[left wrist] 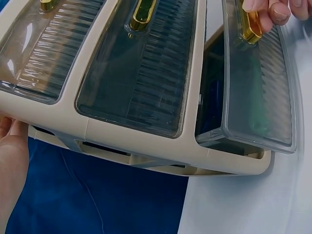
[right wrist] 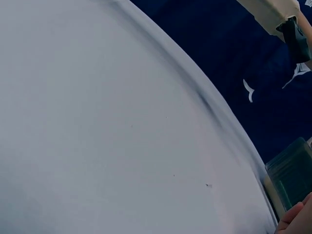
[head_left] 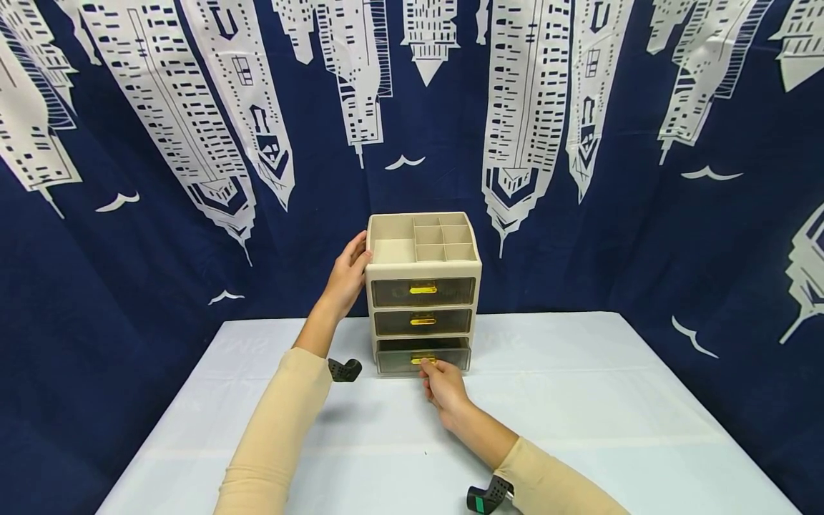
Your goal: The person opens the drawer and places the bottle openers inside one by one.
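Observation:
A cream desktop drawer organizer (head_left: 423,270) stands at the back of the table, with three smoky clear drawers and gold handles. My left hand (head_left: 348,273) rests on its upper left side, the fingers lying along the side wall. At the bottom, my right hand (head_left: 445,388) pinches the gold handle (left wrist: 251,30) between thumb and fingers. That bottom drawer (head_left: 394,363) stands partly pulled out, and something dark blue and green shows through it in the left wrist view. The middle drawer (head_left: 393,324) and top drawer (head_left: 391,293) are closed.
The organizer's top has one large compartment (head_left: 394,250) and several small ones. White cloth covers the table (head_left: 566,400). A navy curtain (head_left: 322,214) printed with white buildings hangs behind and at both sides. Black wrist devices (head_left: 489,495) are worn over the beige sleeves (head_left: 277,429).

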Motion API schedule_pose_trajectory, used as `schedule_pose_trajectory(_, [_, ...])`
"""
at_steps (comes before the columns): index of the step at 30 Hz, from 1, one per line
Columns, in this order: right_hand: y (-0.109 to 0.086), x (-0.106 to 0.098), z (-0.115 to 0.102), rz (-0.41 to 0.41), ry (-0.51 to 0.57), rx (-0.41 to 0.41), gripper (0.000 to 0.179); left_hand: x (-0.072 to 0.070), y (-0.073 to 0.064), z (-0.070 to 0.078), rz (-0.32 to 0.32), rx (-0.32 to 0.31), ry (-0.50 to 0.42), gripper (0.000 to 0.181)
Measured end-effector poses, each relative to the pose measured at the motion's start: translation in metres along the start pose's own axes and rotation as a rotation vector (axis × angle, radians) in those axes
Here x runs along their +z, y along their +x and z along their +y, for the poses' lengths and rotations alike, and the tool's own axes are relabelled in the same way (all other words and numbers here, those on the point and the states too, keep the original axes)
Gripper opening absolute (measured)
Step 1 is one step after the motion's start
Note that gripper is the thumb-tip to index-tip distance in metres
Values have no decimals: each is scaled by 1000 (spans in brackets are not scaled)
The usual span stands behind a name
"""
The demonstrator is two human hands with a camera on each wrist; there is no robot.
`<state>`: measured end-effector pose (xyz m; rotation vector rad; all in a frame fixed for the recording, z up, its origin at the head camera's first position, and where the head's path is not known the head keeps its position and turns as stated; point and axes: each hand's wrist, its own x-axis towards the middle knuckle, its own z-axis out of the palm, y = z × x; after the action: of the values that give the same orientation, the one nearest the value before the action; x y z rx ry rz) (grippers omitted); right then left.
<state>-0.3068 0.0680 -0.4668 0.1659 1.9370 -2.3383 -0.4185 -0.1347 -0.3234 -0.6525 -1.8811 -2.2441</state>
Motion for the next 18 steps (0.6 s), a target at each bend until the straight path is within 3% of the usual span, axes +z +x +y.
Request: schedule_pose_trajectory(18, [8,2,-1,13,-14,-14,31,-2,0,-2,-9,1,5,55])
